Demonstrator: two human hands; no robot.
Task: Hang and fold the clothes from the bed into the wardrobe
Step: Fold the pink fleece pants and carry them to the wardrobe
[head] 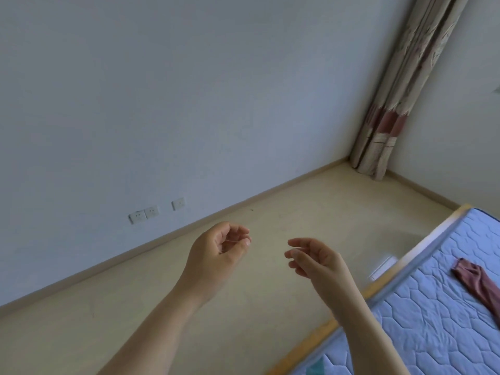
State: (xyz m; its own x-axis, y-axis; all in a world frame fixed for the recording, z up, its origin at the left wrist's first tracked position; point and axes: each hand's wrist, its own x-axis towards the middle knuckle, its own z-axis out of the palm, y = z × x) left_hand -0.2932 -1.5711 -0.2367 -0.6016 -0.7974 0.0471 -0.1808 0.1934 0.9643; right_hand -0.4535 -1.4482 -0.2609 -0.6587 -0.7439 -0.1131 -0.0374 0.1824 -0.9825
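While both bare hands hang in the air over the pale floor [270, 307], neither of them grips any garment. The left hand [219, 250] is loosely curled, with the thumb and the fingertips [244, 231] close together, and a very thin thread seems to lie between them; it is too fine to tell for sure. The right hand [316, 258] is relaxed and half open, its fingers stretched a little toward the left hand, and it touches nothing. The two hands are near each other but apart.

A dark red garment [477, 285] lies on the quilted mattress [433, 320] of the bed [311, 339], well to the right of the right hand and a little lower in the view. At the bottom edge a small teal piece of cloth [319, 368] shows on the mattress. Wall sockets [146, 213] sit low on the wall, and a patterned curtain [400, 104] hangs in the corner.
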